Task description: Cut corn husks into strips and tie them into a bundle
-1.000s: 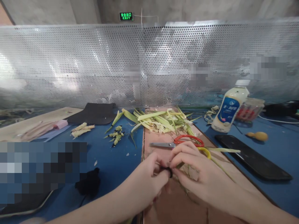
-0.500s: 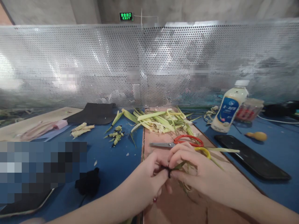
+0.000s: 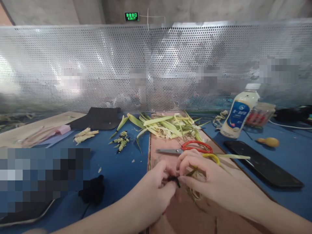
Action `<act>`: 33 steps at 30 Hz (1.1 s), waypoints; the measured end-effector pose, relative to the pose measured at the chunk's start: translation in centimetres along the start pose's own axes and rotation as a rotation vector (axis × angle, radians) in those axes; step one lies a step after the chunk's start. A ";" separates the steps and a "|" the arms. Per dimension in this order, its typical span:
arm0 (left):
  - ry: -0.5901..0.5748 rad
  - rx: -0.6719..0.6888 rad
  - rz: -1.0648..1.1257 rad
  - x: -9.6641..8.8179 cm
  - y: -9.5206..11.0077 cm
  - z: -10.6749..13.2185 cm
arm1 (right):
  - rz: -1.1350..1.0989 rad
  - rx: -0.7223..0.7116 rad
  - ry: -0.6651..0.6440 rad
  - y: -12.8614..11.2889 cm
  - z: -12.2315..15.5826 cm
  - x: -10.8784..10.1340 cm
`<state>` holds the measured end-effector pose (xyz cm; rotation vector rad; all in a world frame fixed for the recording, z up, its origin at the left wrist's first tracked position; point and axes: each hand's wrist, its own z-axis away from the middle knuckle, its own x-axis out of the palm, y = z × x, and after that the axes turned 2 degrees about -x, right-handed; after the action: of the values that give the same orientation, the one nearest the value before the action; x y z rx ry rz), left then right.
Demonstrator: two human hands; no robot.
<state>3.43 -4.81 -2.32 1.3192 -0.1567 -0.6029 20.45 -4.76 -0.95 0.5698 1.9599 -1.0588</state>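
Both hands meet over a brown board [image 3: 170,217] near the table's front. My left hand [image 3: 158,187] pinches a small black band [image 3: 173,179] with thumb and fingers closed. My right hand [image 3: 207,177] is closed round a thin bundle of green leaf strips [image 3: 195,191] and also touches the black band. Just behind the hands lie red-handled scissors [image 3: 187,149] and a yellow loop [image 3: 213,157]. A pile of green and yellow leaf strips [image 3: 170,126] lies at the board's far end.
A white bottle [image 3: 240,113], a clear tub [image 3: 259,115], a black tray [image 3: 263,164] and a small yellow object [image 3: 269,142] sit right. Left are leaf scraps [image 3: 120,139], black cloth [image 3: 97,118], a black clump [image 3: 92,191]. A perforated metal screen [image 3: 156,65] closes off the back.
Both hands have shifted slightly toward me and downward while keeping hold of the black band and the leaf bundle. Nothing else on the table has moved.
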 end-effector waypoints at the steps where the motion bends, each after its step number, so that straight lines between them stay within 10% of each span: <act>1: -0.006 -0.009 0.016 0.0 0.1 0.1 | 0.002 -0.003 0.006 0.1 0.1 0.1; 33: 0.173 0.105 0.056 0.1 -0.6 0.3 | 0.177 -0.203 0.182 -0.4 1.0 0.1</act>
<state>3.16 -5.21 -2.79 1.4575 -0.0840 -0.4359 20.57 -5.77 -1.12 0.7322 2.0997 -0.7090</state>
